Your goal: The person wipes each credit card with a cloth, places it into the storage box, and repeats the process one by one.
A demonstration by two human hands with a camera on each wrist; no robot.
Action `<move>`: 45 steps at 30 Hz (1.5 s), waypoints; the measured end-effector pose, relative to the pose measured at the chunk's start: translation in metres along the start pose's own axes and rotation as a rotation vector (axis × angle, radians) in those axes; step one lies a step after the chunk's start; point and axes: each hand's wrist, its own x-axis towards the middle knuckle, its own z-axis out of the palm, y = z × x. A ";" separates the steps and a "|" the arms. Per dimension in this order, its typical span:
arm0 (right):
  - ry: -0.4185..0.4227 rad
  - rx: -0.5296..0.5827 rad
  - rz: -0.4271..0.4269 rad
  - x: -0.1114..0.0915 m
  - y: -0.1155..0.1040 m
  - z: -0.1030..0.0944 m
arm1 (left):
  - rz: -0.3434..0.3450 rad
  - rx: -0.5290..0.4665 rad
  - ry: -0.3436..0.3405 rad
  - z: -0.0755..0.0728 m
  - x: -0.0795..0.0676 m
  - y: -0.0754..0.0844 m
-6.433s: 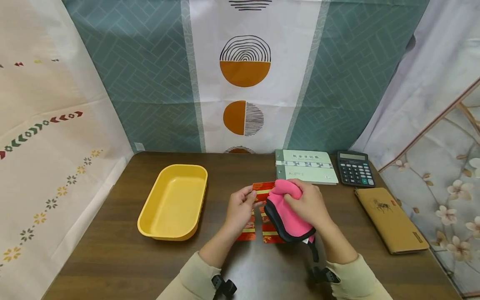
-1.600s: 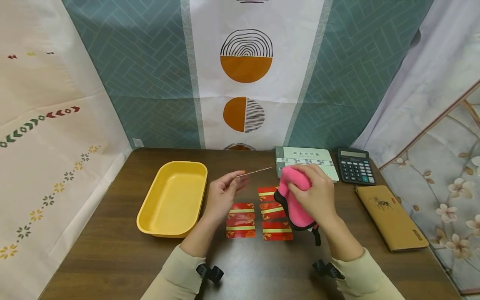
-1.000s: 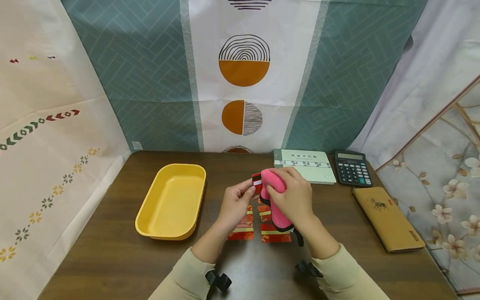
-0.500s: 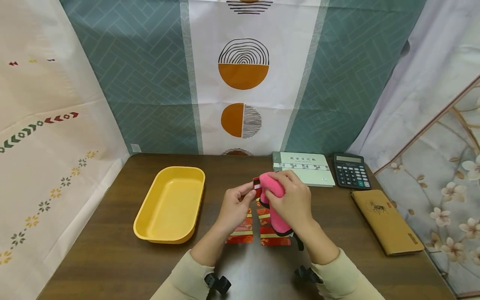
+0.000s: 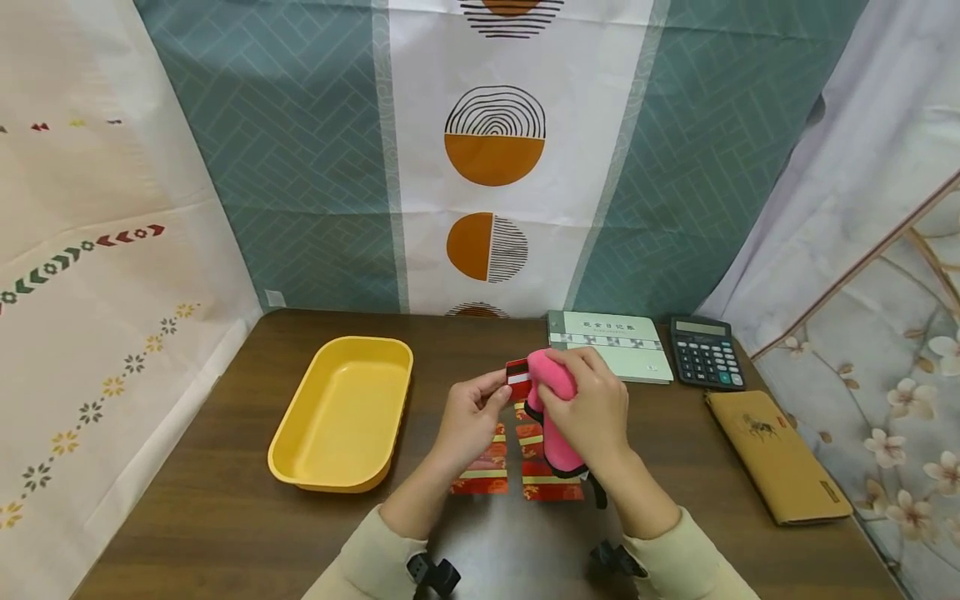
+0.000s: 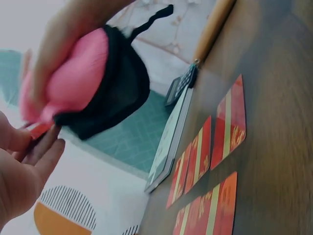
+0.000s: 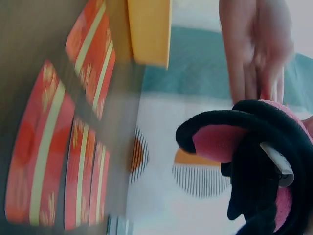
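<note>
My left hand pinches the edge of a red card whose dark stripe and white strip face up. Opposite it, my right hand grips a bunched pink fleece cloth with black edging, a white tag and a hanging black strap. The cloth covers the card's right end. Below the hands, more red cards with gold bands lie in two columns, a left group and a right group, partly hidden by hands and cloth. In the left wrist view the right-hand column shows three cards.
A yellow tray stands left of the hands. Behind the right hand lies a pale green ledger, with a black calculator beside it. A tan zip case lies near the table's right edge.
The card's gold-banded face showed earlier; it then stood edge-on, apart from the cloth, and now its striped back shows. My hands have come together, bringing the cloth against the card.
</note>
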 end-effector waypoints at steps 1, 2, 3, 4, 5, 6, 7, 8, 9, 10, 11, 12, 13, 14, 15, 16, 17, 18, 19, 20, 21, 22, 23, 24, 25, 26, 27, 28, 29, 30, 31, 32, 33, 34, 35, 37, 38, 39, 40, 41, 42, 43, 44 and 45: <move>-0.007 0.022 -0.014 -0.001 -0.003 0.002 | 0.011 0.009 -0.009 0.002 0.000 -0.001; -0.013 0.042 -0.033 -0.003 -0.006 0.003 | 0.023 0.017 -0.014 0.003 0.001 -0.001; -0.017 0.059 -0.050 -0.004 -0.009 0.005 | 0.036 0.026 -0.016 0.004 0.002 -0.002; -0.017 0.072 -0.066 -0.004 -0.011 0.006 | 0.039 0.031 -0.011 0.005 0.002 -0.002; -0.016 0.077 -0.078 -0.005 -0.013 0.006 | 0.040 0.039 -0.004 0.006 0.003 -0.002; -0.011 0.076 -0.087 -0.005 -0.014 0.007 | 0.044 0.042 0.002 0.006 0.003 -0.003; -0.004 0.070 -0.090 -0.005 -0.014 0.006 | 0.049 0.032 0.005 0.005 0.003 -0.002; 0.004 0.057 -0.088 -0.005 -0.013 0.006 | 0.051 0.030 0.008 0.004 0.003 -0.002; 0.009 0.048 -0.082 -0.004 -0.011 0.005 | 0.051 0.036 0.014 0.003 0.002 -0.002; 0.013 0.040 -0.074 -0.003 -0.010 0.003 | 0.047 0.035 0.018 0.002 0.002 -0.001; 0.014 0.032 -0.065 -0.003 -0.007 0.001 | 0.043 0.036 0.021 0.000 0.001 -0.001; 0.015 0.029 -0.055 -0.002 -0.005 0.000 | 0.046 0.024 0.020 -0.002 0.000 0.000; 0.013 0.025 -0.045 -0.001 -0.003 -0.003 | 0.045 0.015 0.022 -0.003 -0.001 0.001; 0.011 0.022 -0.037 -0.001 0.000 -0.005 | 0.045 0.010 0.024 -0.005 -0.001 0.001; 0.009 0.022 -0.029 -0.001 0.002 -0.007 | 0.046 0.006 0.026 -0.006 -0.002 0.002; 0.010 0.019 -0.022 -0.001 0.004 -0.009 | 0.048 -0.006 0.026 -0.008 -0.003 0.003; 0.011 0.015 -0.017 0.000 0.005 -0.011 | 0.055 -0.010 0.028 -0.009 -0.003 0.003; 0.011 0.011 -0.012 0.000 0.007 -0.013 | 0.059 -0.013 0.027 -0.010 -0.003 0.004; 0.013 0.006 -0.009 0.000 0.010 -0.014 | 0.058 -0.010 0.031 -0.012 -0.003 0.004; 0.016 -0.001 -0.005 0.000 0.012 -0.016 | 0.055 -0.010 0.035 -0.013 -0.003 0.005; 0.018 -0.007 0.002 0.000 0.014 -0.017 | 0.051 -0.003 0.044 -0.015 -0.003 0.005; 0.018 -0.014 0.006 0.001 0.017 -0.018 | 0.040 -0.001 0.054 -0.017 -0.002 0.006; 0.016 -0.019 0.012 0.001 0.020 -0.019 | 0.030 0.001 0.067 -0.019 -0.001 0.007; 0.013 -0.021 0.018 0.001 0.023 -0.021 | 0.021 0.004 0.080 -0.021 0.000 0.008; 0.011 -0.024 0.024 0.001 0.025 -0.022 | 0.008 0.005 0.099 -0.025 0.001 0.009; 0.010 -0.026 0.031 0.001 0.028 -0.023 | -0.008 -0.001 0.119 -0.028 0.002 0.011; 0.007 -0.027 0.038 0.001 0.031 -0.025 | -0.026 -0.003 0.142 -0.033 0.003 0.012; 0.005 -0.026 0.043 0.001 0.034 -0.027 | -0.044 -0.011 0.164 -0.038 0.005 0.014; 0.004 -0.026 0.050 0.001 0.036 -0.029 | -0.059 -0.021 0.187 -0.044 0.006 0.015; 0.006 -0.025 0.053 0.001 0.039 -0.031 | -0.079 -0.030 0.213 -0.050 0.008 0.017; 0.007 -0.026 0.055 0.001 0.041 -0.033 | -0.106 -0.041 0.239 -0.056 0.010 0.018; 0.009 -0.025 0.057 0.001 0.044 -0.035 | -0.127 -0.057 0.261 -0.063 0.011 0.020; 0.009 -0.025 0.058 0.001 0.046 -0.037 | -0.147 -0.066 0.284 -0.070 0.013 0.020; 0.010 -0.024 0.058 0.000 0.049 -0.038 | -0.161 -0.073 0.306 -0.077 0.015 0.021; 0.011 -0.024 0.058 0.000 0.051 -0.040 | -0.176 -0.075 0.327 -0.085 0.017 0.021; 0.013 -0.025 0.058 0.000 0.056 -0.042 | -0.192 -0.071 0.357 -0.100 0.021 0.021; 0.016 -0.026 0.061 0.000 0.058 -0.043 | -0.196 -0.068 0.368 -0.107 0.023 0.020; 0.017 -0.025 0.064 -0.001 0.060 -0.044 | -0.195 -0.061 0.380 -0.114 0.024 0.020; 0.019 -0.024 0.068 -0.001 0.061 -0.045 | -0.195 -0.054 0.391 -0.121 0.025 0.020; 0.023 -0.025 0.073 -0.002 0.063 -0.046 | -0.194 -0.052 0.402 -0.127 0.026 0.020; 0.026 -0.024 0.076 -0.002 0.065 -0.046 | -0.190 -0.057 0.412 -0.132 0.027 0.019; 0.029 -0.024 0.081 -0.003 0.067 -0.047 | -0.189 -0.059 0.422 -0.137 0.028 0.019; 0.032 -0.024 0.085 -0.003 0.068 -0.047 | -0.188 -0.062 0.433 -0.142 0.029 0.018; 0.033 -0.024 0.088 -0.004 0.070 -0.047 | -0.186 -0.065 0.444 -0.146 0.029 0.017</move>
